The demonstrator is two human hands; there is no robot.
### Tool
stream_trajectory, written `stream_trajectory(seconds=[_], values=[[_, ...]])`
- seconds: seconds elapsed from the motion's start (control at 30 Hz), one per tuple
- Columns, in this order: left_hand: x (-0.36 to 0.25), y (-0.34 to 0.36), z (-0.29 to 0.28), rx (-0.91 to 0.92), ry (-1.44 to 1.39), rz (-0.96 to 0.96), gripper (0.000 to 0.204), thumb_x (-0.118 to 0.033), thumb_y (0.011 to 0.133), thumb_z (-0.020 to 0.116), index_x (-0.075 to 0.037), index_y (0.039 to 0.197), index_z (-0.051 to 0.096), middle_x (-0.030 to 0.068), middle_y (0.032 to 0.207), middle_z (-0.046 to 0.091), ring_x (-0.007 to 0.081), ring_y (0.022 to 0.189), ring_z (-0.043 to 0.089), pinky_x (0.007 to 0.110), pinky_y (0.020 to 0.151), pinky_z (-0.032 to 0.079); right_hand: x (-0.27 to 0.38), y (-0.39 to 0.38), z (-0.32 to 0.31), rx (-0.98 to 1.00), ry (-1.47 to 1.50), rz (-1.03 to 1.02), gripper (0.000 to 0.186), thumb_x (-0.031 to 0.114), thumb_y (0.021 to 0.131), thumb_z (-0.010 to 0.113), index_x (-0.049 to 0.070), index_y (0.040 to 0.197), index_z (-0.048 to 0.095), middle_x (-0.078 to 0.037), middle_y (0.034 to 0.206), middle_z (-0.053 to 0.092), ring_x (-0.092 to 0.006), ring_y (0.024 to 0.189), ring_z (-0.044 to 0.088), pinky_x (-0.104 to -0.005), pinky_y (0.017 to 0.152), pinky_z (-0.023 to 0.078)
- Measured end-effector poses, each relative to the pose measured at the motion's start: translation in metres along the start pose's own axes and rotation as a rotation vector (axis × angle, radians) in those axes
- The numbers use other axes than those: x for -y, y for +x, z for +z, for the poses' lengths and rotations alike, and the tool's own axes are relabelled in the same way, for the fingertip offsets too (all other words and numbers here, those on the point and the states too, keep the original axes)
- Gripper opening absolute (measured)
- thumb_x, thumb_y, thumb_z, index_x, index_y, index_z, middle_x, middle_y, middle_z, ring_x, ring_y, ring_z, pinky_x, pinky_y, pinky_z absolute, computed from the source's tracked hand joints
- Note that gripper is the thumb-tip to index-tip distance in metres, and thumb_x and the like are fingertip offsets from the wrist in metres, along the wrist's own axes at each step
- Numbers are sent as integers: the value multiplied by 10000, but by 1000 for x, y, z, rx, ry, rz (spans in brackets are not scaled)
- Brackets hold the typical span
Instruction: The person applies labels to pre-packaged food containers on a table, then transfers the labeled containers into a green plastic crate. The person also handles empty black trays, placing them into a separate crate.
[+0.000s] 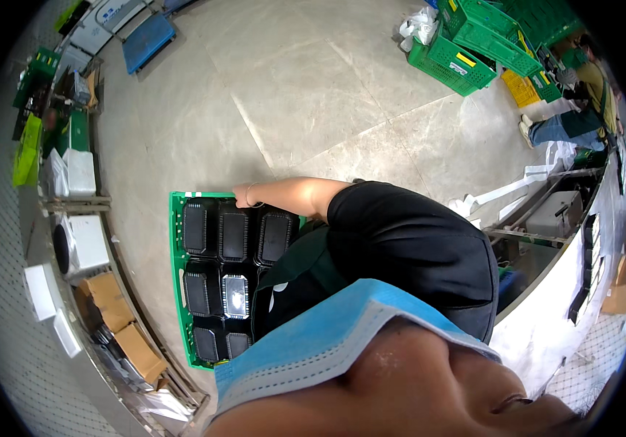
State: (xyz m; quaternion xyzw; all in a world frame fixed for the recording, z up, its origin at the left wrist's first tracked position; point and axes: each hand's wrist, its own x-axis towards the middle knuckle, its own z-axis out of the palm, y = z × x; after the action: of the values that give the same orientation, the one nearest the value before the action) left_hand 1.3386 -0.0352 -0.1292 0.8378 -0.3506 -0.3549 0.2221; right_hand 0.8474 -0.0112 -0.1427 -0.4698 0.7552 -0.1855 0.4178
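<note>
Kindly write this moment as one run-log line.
right hand: on rim of green plastic crate; left hand: not visible; contents: black rectangular plastic containers

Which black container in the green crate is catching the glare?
The black container in the middle row, second from the picture's left in the green crate. Its top shows a bright white reflection; the other visible tops look dark.

The person's sleeve is black, the mask blue.

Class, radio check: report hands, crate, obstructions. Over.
Right hand on green crate rim; left hand unseen. Black containers inside. Blue mask, dark apron hide part of crate.
</note>
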Motion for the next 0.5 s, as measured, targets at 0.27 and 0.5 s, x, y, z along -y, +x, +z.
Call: stream_trajectory(seconds=[0.27,0.5], values=[[-72,-124,112,-16,53,78,488,-471,755,485,8,719,572,67,597,503,168,499,440,328,453,357,-162,-7,-127,-211,149,1,278,184,637,547,-5,841,551,-187,837,572,-319,786,547,-376,697,431],[-159,-229,231,-3,93,182,504,-472,760,476,22,744,574,81,625,526,178,525,465,337,478,374,-297,-10,-304,-475,112,-7,294,239,679,505,5,854,533,-207,781,568,-344,745,547,-403,669,438]])
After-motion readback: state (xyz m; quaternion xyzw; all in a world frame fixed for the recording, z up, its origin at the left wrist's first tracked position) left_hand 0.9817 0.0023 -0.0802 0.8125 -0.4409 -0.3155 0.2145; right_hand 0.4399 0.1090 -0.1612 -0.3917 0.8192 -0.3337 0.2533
